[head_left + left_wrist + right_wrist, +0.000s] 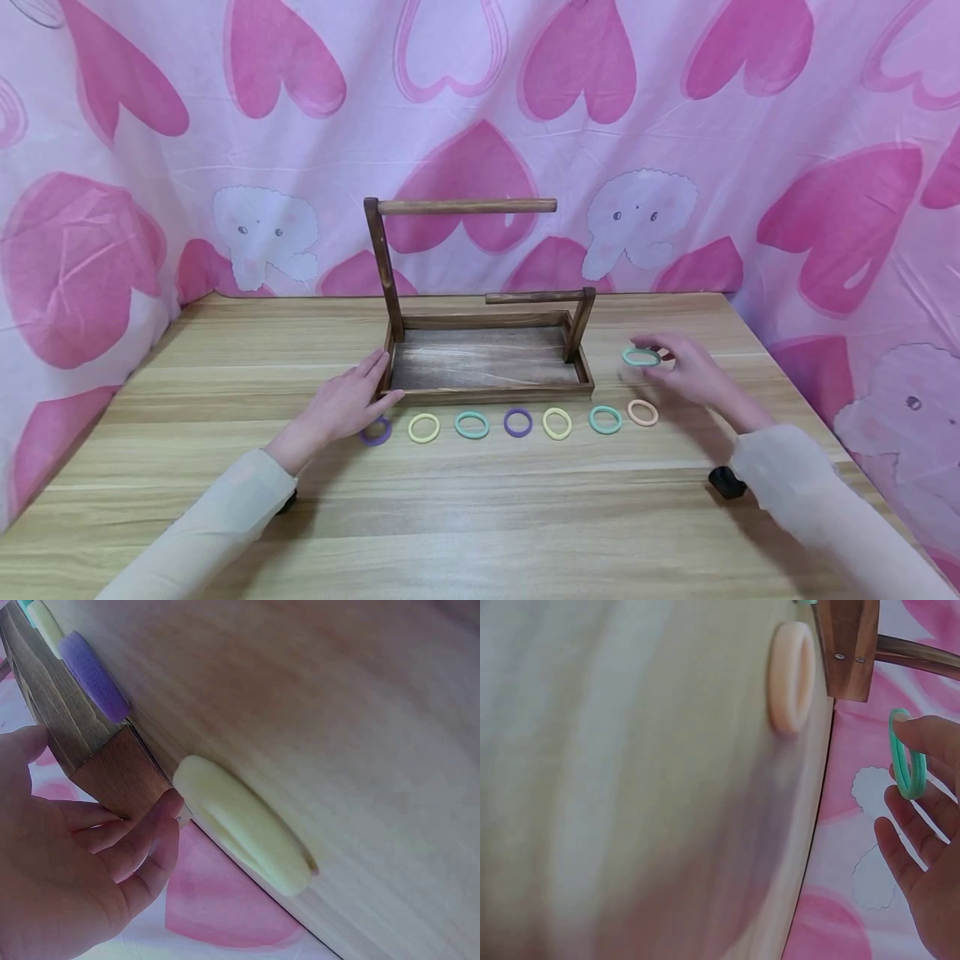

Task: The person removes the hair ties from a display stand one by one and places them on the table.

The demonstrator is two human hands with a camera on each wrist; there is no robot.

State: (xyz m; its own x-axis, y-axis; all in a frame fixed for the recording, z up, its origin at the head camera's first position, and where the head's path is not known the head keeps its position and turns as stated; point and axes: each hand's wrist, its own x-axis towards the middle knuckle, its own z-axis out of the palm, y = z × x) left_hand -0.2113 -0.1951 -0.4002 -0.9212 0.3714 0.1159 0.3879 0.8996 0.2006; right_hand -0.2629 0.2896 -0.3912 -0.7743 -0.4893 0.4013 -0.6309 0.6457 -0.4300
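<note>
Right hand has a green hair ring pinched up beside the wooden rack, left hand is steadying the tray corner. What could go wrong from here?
1. The right hand holds the green ring only at its fingertips; it could slip and drop.
2. The left hand lies partly over the purple ring, so moving it may scatter the row, starting with the yellow ring.
3. The left hand merely touches the rack corner, so a bump against the short bar might shift it.

Head view bright, evenly lit, sharp; soft shadows beneath both forearms; slight wide-angle bowing at edges; both wrist views blurred at close range, washed pale, table point(480, 508) grain smeared.
</note>
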